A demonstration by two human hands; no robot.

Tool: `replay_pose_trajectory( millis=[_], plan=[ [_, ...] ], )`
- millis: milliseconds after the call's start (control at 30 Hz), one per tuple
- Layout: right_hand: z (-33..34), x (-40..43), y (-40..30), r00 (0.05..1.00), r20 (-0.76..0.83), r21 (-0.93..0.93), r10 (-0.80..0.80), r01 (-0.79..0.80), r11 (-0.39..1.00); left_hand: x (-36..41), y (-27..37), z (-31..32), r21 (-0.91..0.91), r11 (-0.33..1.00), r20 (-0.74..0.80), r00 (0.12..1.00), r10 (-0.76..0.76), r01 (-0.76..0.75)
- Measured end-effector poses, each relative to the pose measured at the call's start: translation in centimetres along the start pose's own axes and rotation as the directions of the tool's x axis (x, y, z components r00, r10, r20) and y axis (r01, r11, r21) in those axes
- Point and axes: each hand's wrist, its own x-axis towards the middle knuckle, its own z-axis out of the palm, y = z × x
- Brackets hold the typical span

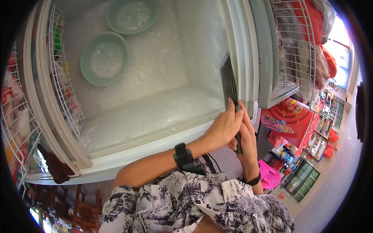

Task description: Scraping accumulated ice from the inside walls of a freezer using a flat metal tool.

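My left hand and my right hand both grip a long dark tool with a ridged, blade-like head, seemingly a scraper. Its handle runs down between my palms, and the end shows below my fingers. The tool's tip is close to or against the frosty right inner wall of a chest freezer; contact is hard to tell. On the frosted freezer floor stand two pale green basins. The nearer basin and the farther basin each hold white ice or frost pieces.
The freezer's white front rim lies under my left forearm. A wire basket with packaged goods lines the left side. Another wire basket with bags stands right, above a red box. A dark cloth hangs at lower left.
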Motion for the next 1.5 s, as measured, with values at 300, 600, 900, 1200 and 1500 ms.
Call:
replay_pose_trajectory(
  millis=[300,600,900,1200,1500],
  plan=[
    [0.6,0.4,0.5,0.999,-0.035,0.014,-0.039,0.039,0.999,-0.7,0.5,0.3,-0.003,0.998,-0.015,0.998,-0.059,0.059],
    [1.1,1.8,0.6,0.997,-0.017,0.031,-0.074,0.075,0.997,0.2,0.0,0.0,0.152,0.988,-0.126,0.991,0.052,-0.032],
    [2.4,2.3,0.1,0.994,-0.069,0.036,-0.083,0.085,0.996,2.8,1.2,-2.8,0.002,0.988,0.028,0.988,-0.154,0.154],
    [2.5,4.7,0.9,0.996,-0.070,-0.016,-0.051,0.050,0.999,3.1,-1.1,-2.4,-0.060,0.982,-0.035,0.983,-0.180,0.178],
    [1.4,5.8,0.9,0.997,-0.043,0.022,-0.058,0.059,0.998,4.5,2.3,-3.9,-0.120,0.941,0.098,0.947,-0.307,0.317]
  ],
)
